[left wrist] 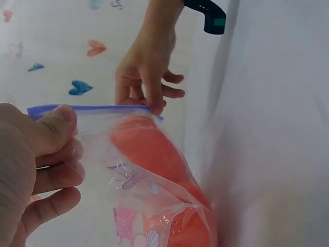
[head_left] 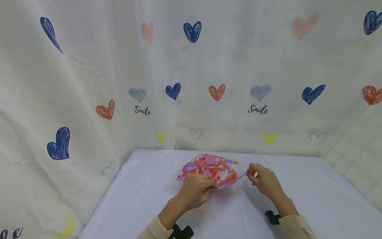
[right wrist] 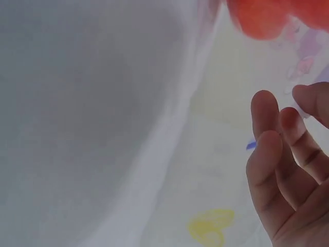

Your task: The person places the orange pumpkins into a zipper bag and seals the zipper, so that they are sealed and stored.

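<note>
A clear zip bag (head_left: 206, 162) with pink and purple cartoon prints is held above the white table. Rounded red-orange contents (left wrist: 154, 149) fill it; their kind is blurred by the plastic and print. Along its mouth runs a purple zip strip (left wrist: 97, 109). My left hand (head_left: 195, 191) pinches one end of this strip, thumb on top in the left wrist view. At the opposite end, my right hand (head_left: 264, 181) pinches the strip between thumb and index finger, its other fingers loosely bent (right wrist: 264, 159). Between both hands the strip is stretched nearly straight.
The table (head_left: 143, 186) is covered with a white cloth. Behind it and at both sides hangs a pale curtain (head_left: 226, 59) printed with hearts and "Smile". Black wrist devices (head_left: 182, 231) sit at both cream sleeves (head_left: 298, 227).
</note>
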Available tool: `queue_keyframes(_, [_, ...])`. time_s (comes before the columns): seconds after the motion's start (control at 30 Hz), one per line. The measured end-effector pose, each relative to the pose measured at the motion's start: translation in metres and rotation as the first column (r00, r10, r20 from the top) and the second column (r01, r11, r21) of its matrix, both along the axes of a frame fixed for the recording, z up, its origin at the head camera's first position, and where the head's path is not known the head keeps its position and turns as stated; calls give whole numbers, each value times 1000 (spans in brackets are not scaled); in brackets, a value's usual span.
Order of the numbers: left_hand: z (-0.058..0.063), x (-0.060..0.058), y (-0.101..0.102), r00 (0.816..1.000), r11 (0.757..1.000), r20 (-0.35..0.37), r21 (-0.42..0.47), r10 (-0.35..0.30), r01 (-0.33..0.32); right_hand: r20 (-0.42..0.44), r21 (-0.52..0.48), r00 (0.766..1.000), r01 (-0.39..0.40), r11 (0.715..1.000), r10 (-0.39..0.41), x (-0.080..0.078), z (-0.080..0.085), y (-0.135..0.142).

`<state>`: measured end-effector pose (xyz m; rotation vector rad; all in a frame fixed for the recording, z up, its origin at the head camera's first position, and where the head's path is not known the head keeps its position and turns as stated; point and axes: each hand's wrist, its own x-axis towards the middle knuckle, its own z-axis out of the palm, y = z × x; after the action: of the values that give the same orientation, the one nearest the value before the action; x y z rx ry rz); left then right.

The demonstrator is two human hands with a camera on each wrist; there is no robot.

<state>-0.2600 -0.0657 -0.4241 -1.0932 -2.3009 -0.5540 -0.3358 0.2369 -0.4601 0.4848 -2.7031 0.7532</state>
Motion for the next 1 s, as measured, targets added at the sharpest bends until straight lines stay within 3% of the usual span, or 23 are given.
queue_keyframes(0.33, [1,1,1,1000,1000,-2,-16,-17,17,-11,-22,1000,26,999,-27,-3,-3,3])
queue_keyframes(0.57, [3,7,1,1000,1000,18,9,-8,8,-77,24,995,65,998,-63,-5,-7,26])
queue_keyframes(0.77, [1,7,1,999,1000,40,-16,10,-10,-17,-15,999,32,999,-32,-8,-12,36])
queue_keyframes(1.0, [1,8,1,999,1000,36,-29,9,-8,-2,-8,998,57,998,-57,-9,-15,34])
